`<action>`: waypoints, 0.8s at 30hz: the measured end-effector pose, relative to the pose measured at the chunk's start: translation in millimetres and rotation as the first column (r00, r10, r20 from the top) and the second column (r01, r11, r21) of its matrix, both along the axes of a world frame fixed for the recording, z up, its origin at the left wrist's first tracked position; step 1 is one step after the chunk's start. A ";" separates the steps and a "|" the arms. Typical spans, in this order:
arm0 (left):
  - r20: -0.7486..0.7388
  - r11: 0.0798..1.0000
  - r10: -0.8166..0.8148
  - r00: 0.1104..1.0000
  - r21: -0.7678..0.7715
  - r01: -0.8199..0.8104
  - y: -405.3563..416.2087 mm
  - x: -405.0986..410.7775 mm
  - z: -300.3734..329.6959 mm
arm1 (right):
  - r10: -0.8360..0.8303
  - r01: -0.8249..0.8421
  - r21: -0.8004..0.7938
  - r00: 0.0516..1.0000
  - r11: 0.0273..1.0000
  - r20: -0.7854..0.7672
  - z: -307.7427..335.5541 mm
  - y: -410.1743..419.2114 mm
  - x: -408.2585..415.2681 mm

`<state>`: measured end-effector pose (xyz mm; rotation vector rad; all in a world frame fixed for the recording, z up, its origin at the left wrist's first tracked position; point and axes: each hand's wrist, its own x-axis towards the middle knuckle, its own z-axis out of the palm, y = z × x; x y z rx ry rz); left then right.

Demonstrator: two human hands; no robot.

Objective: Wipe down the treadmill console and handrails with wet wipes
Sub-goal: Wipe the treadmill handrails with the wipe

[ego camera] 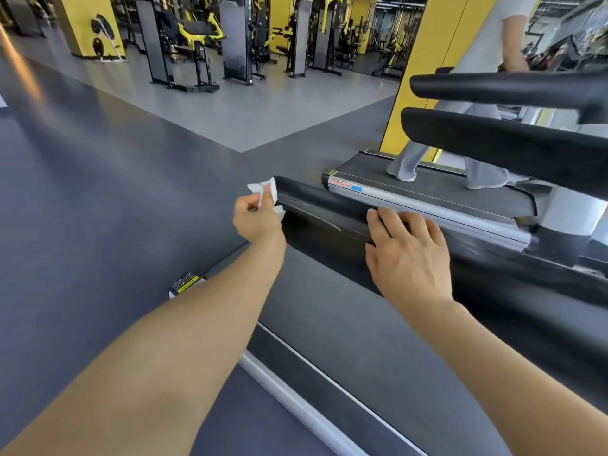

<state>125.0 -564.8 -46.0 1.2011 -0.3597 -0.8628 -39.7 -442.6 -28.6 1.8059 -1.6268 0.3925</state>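
**What cannot be seen clearly**

The left hand (258,222) covers part of the wet wipe (267,192). The handrail (329,209) becomes blurred toward the right edge. The person on the next treadmill (427,192) is cut off above the shoulder.

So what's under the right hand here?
The right hand rests flat on the black handrail, fingers over its top. The rail surface beneath the palm is covered. The left hand pinches the wet wipe at the rail's end.

The left hand (260,222) holds a wipe (268,192) at the handrail (329,205) end; the right hand (408,255) rests further along.
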 end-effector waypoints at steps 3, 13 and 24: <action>-0.027 1.000 0.007 1.000 0.010 -0.007 9.6 -12.9 -5.9 | 0.012 -0.012 -0.025 1.000 1.000 -0.006 -2.1 -2.1 -0.4; 0.077 1.000 0.010 0.997 0.022 -0.012 14.6 -5.2 -6.7 | 0.054 -0.056 -0.061 0.998 0.997 -0.033 -3.8 -4.8 -2.9; 0.886 0.981 -0.170 0.432 0.111 0.160 67.7 -54.8 -25.8 | 0.072 -0.075 -0.076 0.996 0.994 -0.052 -4.0 -7.1 -8.6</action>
